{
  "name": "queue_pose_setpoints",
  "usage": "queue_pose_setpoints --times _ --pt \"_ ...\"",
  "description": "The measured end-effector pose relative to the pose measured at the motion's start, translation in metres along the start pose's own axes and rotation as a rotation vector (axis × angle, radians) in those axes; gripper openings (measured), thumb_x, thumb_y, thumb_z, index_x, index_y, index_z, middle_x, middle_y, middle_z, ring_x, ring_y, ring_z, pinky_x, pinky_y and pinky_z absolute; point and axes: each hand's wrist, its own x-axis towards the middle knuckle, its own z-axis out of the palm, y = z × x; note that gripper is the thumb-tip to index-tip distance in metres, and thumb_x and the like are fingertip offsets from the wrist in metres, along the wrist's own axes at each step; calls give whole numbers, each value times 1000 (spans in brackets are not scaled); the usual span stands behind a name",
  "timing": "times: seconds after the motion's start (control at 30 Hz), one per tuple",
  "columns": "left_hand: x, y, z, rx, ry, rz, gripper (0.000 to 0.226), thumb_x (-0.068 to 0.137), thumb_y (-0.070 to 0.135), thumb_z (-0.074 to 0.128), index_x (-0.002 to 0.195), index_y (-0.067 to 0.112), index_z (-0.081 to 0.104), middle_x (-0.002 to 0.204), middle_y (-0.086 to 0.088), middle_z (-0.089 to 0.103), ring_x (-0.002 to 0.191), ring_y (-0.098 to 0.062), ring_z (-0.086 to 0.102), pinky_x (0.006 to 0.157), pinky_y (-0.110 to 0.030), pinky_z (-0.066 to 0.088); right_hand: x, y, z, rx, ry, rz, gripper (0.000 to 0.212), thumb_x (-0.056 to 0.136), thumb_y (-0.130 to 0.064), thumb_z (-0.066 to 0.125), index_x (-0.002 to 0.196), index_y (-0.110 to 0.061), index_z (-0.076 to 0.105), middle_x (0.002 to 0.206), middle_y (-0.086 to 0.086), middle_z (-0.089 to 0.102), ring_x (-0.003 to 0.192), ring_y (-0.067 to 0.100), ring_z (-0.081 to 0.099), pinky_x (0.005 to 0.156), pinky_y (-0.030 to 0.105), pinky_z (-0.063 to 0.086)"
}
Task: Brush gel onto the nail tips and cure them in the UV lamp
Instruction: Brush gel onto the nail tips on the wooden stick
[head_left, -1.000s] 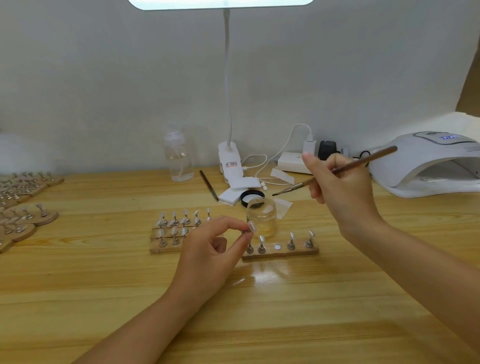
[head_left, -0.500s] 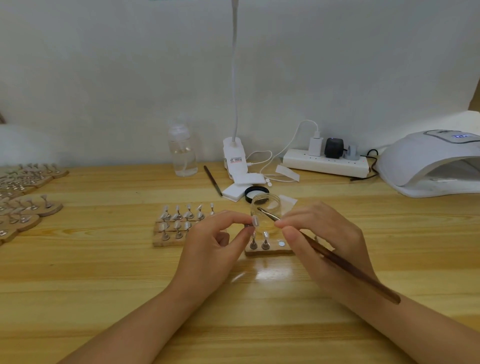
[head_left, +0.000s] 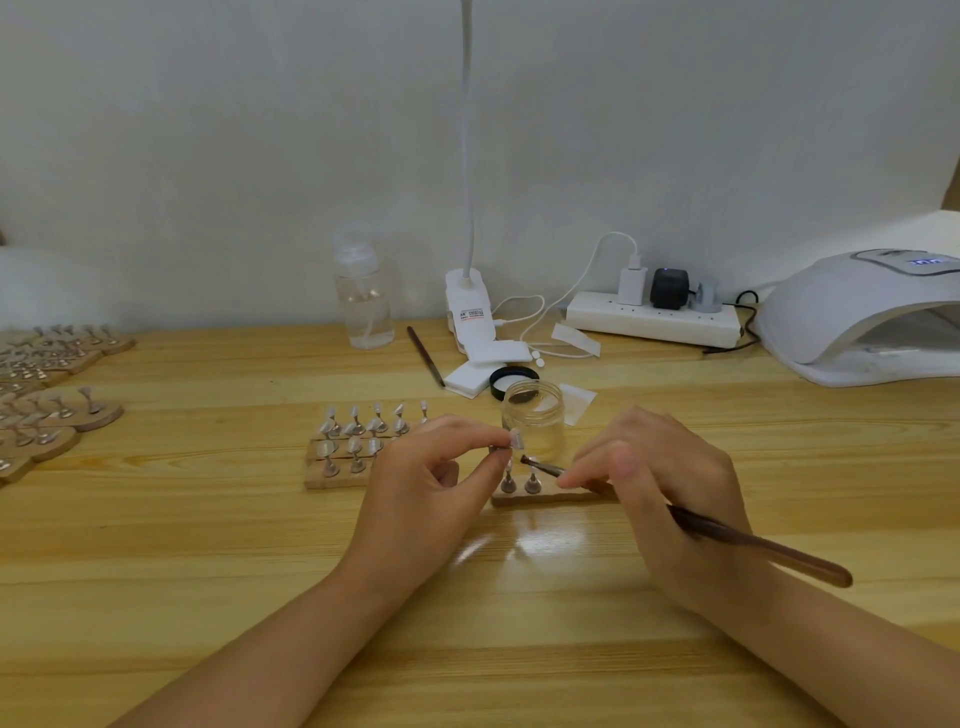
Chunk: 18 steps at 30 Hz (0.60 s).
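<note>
Left hand (head_left: 431, 488) pinches nail tip (head_left: 516, 440) on its stand, raised above worktop (head_left: 208, 545); right hand (head_left: 660, 483) grips brush (head_left: 753, 545) (bristles just beside tip); UV lamp (head_left: 862, 322) far right.

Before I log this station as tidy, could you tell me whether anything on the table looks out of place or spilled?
Nothing looks spilled or damaged. The gel jar stands open with its black lid lying behind it, which suits brushing. A spare brush and small paper slips lie loose near the desk lamp's clip.
</note>
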Motion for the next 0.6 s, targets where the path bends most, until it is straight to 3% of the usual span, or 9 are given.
queue_pose_setpoints --times 0.1,0.23,0.37,0.5,0.6 --pt "0 -1 0 11 1 -3 31 77 6 69 80 37 68 77 13 68 43 -4 34 46 -9 28 0 -1 -1 22 31 20 57 99 -32 26 68 -9 68 63 0 63 60 17 58 58 39 45" --pt "0 -1 0 28 -9 8 29 77 6 68 82 35 69 78 13 68 42 -3 36 46 -8 28 2 -1 0 -11 25 50 40 96 -26 34 80 -13 68 77 -6 64 74 9 59 66 33 47" --pt "0 -1 0 19 -4 3 31 78 5 68 81 36 68 78 12 68 41 -4 33 45 -9 27 0 0 1 43 7 83 54 98 -33 29 72 -10 70 69 -6 64 66 12 58 62 38 46" --pt "0 -1 0 5 -3 -9 31 77 6 68 81 37 68 79 13 68 41 -5 33 44 -9 27 0 0 -2 92 50 130 41 94 -24 31 72 -19 65 66 -5 63 64 12 58 60 40 47" --pt "0 -1 0 3 -7 -11 29 77 5 68 82 34 69 78 12 67 39 -4 33 43 -8 26 3 -1 -1 44 17 108 35 95 -27 34 81 -20 64 75 -4 65 73 10 60 66 32 48"
